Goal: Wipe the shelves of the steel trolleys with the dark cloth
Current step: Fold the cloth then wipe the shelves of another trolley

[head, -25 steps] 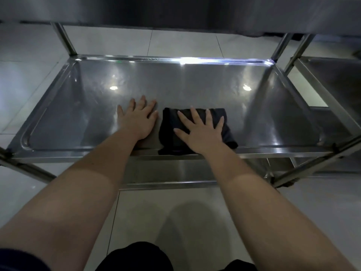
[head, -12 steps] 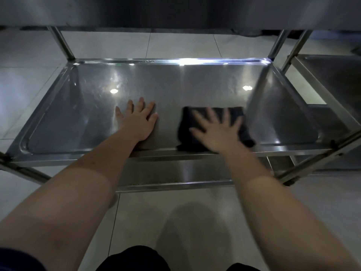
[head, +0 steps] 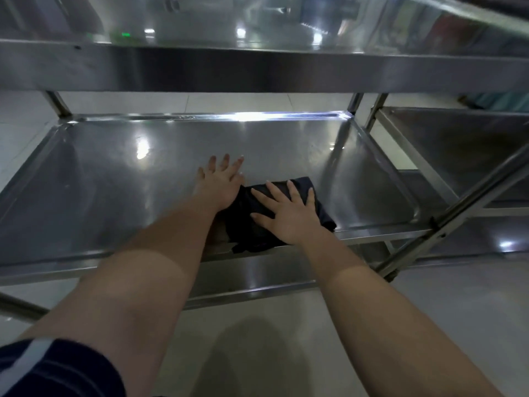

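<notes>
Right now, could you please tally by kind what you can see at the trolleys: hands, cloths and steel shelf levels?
Bare hands: 2, left hand flat on the steel, right hand flat on the cloth
Folded dark cloth: 1
Steel shelf levels of the near trolley: 3, top, middle, bottom
Total: 6

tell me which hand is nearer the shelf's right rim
The right hand, flat on the dark cloth. The left hand lies on the bare shelf near its middle, farther from that rim.
</notes>
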`<state>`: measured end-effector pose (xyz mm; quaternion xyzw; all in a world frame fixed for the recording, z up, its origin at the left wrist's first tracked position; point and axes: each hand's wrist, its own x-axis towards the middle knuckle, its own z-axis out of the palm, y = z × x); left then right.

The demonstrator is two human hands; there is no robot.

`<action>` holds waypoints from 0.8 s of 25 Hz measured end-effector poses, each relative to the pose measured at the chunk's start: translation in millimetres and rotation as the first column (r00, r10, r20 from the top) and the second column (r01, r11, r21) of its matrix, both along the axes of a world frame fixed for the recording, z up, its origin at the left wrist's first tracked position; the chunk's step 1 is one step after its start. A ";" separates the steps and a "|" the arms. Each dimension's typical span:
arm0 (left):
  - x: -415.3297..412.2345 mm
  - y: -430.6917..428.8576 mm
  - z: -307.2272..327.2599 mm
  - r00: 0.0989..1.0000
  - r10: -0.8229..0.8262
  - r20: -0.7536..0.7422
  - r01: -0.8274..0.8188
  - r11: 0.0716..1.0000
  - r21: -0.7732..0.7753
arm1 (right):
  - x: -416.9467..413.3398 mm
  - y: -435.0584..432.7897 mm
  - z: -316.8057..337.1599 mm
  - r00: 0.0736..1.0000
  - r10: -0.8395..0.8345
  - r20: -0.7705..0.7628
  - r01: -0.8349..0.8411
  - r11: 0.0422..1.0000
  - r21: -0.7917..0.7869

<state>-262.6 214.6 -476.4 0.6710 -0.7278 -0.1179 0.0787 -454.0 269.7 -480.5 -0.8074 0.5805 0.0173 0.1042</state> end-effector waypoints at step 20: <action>6.7 -15.7 -24.5 0.985 -0.031 0.172 0.034 0.999 -0.012 | -105.6 -97.2 5.6 0.906 -0.422 -0.035 0.423 0.905 0.046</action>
